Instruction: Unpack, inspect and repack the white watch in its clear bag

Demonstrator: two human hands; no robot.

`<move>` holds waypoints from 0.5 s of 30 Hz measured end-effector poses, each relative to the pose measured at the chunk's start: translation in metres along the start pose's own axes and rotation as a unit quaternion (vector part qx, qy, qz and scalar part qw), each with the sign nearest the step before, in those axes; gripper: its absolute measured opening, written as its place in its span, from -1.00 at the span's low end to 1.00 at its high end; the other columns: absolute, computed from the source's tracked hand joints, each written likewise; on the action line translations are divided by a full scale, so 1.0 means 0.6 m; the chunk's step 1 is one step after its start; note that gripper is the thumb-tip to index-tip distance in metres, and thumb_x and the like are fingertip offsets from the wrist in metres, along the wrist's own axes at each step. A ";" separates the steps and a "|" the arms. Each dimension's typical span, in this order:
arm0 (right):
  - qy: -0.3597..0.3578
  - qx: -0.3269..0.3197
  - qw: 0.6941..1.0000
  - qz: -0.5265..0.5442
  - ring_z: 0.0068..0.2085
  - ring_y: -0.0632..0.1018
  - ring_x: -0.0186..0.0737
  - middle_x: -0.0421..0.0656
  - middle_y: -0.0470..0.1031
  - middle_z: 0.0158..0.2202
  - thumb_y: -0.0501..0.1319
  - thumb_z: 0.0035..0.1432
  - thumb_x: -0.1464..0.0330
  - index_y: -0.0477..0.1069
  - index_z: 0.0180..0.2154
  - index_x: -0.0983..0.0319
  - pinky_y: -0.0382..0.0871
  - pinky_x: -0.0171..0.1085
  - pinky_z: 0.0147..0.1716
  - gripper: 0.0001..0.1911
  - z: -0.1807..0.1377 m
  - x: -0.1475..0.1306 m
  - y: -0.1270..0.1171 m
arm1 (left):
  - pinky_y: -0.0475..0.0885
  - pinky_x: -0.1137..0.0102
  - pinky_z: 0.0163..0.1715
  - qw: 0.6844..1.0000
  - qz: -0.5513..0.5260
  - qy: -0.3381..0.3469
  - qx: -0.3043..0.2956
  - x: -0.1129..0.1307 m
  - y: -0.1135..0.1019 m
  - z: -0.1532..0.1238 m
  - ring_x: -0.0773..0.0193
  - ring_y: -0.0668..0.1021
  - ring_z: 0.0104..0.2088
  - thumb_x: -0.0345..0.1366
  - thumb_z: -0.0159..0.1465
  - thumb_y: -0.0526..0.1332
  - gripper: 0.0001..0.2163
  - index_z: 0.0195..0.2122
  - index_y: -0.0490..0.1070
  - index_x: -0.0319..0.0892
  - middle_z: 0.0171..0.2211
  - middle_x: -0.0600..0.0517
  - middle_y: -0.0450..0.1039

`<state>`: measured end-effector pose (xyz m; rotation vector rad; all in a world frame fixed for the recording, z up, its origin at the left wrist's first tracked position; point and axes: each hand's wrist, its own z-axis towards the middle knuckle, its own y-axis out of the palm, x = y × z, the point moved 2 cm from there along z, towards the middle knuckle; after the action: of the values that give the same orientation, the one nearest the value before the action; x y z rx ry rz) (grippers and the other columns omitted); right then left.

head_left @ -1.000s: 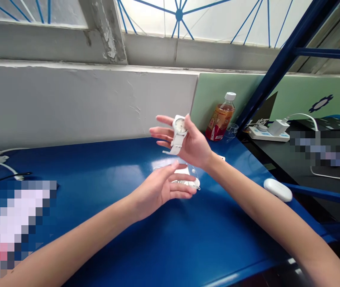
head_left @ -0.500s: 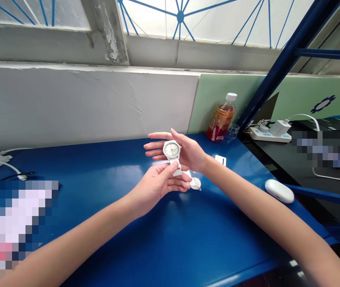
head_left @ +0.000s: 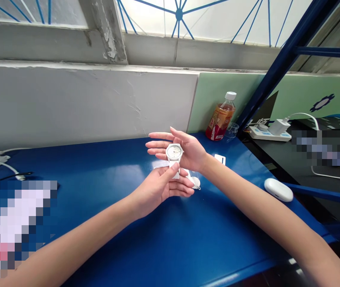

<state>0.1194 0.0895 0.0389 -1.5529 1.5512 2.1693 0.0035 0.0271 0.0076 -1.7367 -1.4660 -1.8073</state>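
Observation:
A white wristwatch (head_left: pixel 174 152) with a round pale dial faces up over the middle of the blue desk (head_left: pixel 122 247). My left hand (head_left: pixel 155 187) pinches its white strap between thumb and fingers, just below the dial. Behind the watch, my right hand (head_left: pixel 192 153) lies open, palm up, with its fingers stretched to the left. The dial overlaps the right palm; whether they touch, I cannot tell. Partly hidden beyond the left fingertips is a small white item with a loop (head_left: pixel 195 183). A white card-like piece (head_left: pixel 219 160) lies past the right wrist.
A drink bottle (head_left: pixel 220 121) stands at the back beside a clear cup (head_left: pixel 232 130). A white rounded case (head_left: pixel 278 189) sits near the right edge. Blue metal bars (head_left: pixel 277 73) and a power strip (head_left: pixel 273 135) are beyond. Cables and a pixelated item (head_left: pixel 17 215) lie left.
The watch has shifted slightly down and right with my left hand. My right palm has turned a little more upward beneath the dial.

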 end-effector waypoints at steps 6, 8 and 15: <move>0.021 -0.041 0.999 -0.016 -0.09 0.65 -0.16 0.01 0.64 -0.11 -0.16 0.45 0.25 0.47 -0.01 0.33 0.52 -0.23 -0.05 -0.51 -0.001 0.002 0.001 | 0.52 0.29 -0.13 0.999 0.039 0.000 0.009 -0.002 0.001 -0.002 0.11 0.66 -0.20 -0.09 0.26 0.35 -0.67 -0.18 0.55 -0.31 -0.17 -0.22 0.62; 0.024 -0.058 0.998 -0.023 -0.07 0.64 -0.14 0.02 0.63 -0.09 -0.19 0.45 0.24 0.47 0.00 0.33 0.49 -0.20 0.00 -0.48 -0.002 0.001 0.002 | 0.52 0.26 -0.08 0.999 0.041 -0.007 0.016 -0.002 0.001 -0.002 0.04 0.65 -0.11 -0.11 0.28 0.34 -0.68 -0.13 0.54 -0.30 -0.11 -0.25 0.61; 0.029 -0.065 0.997 -0.043 -0.02 0.61 -0.11 0.03 0.61 -0.04 -0.19 0.43 0.18 0.46 0.03 0.31 0.41 -0.12 0.07 -0.45 -0.005 -0.003 0.003 | 0.55 0.24 -0.11 0.997 0.048 -0.029 0.044 0.001 0.000 -0.001 0.03 0.67 -0.14 -0.13 0.35 0.26 -0.72 -0.15 0.51 -0.29 -0.14 -0.26 0.62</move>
<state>0.1216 0.0874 0.0415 -1.7005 1.3556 2.2382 0.0029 0.0266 0.0082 -1.7981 -1.4354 -1.6338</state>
